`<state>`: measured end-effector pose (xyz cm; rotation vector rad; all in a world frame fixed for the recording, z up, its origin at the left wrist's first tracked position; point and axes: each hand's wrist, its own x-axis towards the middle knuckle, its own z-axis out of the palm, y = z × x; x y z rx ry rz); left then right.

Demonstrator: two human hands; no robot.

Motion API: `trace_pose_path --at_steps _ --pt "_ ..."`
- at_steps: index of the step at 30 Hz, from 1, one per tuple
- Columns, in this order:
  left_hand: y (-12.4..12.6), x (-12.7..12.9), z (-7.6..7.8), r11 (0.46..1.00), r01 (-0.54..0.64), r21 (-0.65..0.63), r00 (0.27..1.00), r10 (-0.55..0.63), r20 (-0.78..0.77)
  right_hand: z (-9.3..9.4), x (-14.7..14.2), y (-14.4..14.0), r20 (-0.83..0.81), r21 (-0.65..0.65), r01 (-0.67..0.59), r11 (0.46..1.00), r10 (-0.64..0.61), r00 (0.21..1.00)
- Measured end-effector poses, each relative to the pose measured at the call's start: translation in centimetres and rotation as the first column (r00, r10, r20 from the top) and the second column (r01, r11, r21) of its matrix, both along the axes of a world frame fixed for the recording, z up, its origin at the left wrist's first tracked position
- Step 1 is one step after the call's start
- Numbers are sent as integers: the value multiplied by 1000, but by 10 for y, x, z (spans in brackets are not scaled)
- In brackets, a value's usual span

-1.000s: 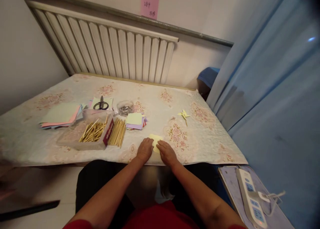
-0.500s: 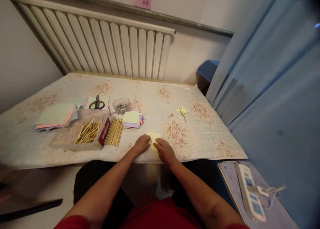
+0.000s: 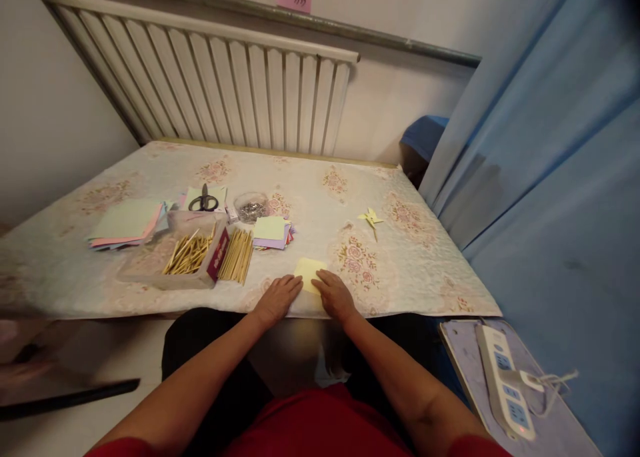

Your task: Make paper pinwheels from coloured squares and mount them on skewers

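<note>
A square of pale yellow paper point(image 3: 309, 270) lies on the table near its front edge. My left hand point(image 3: 278, 298) rests at its left side, fingers stretched out flat and the tips at the paper's edge. From the right, my right hand point(image 3: 336, 296) lies on the paper's right edge with its fingers extended. Farther back to the right is a small yellow paper pinwheel point(image 3: 371, 217) on a stick. A stack of small coloured paper squares point(image 3: 271, 230), green on top, sits left of and behind my hands.
Left of the squares are a row of wooden sticks point(image 3: 237, 257), a clear plastic box point(image 3: 173, 278) of sticks, scissors point(image 3: 203, 201), a bowl of small metal pieces point(image 3: 251, 208) and larger coloured sheets point(image 3: 127, 220). A power strip point(image 3: 506, 380) lies at the lower right.
My left fingers, curled at the paper's edge before, have straightened out flat, and more of the yellow square shows. The whole view has shifted slightly.
</note>
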<state>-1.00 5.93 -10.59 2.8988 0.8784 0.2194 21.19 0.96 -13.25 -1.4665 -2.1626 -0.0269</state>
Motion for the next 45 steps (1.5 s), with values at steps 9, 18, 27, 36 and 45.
trace_pose_path --at_steps 9,18,27,36,45 --pt "0 1 -11 999 -36 8 999 35 19 9 -1 4 -53 -41 7 999 -9 999" --pt "0 -3 -10 1000 -10 27 1000 9 27 16 -20 -7 206 -182 31 983 7 979" --pt "0 -4 -11 1000 -9 4 999 9 37 13 -24 -9 249 -242 85 967 -23 968" --pt "0 -2 -12 999 -2 37 999 0 50 34 -39 -4 299 -257 193 947 -112 948" --pt "-1 -3 -9 1000 -17 11 999 17 36 32 -29 -11 288 -311 136 941 -43 957"
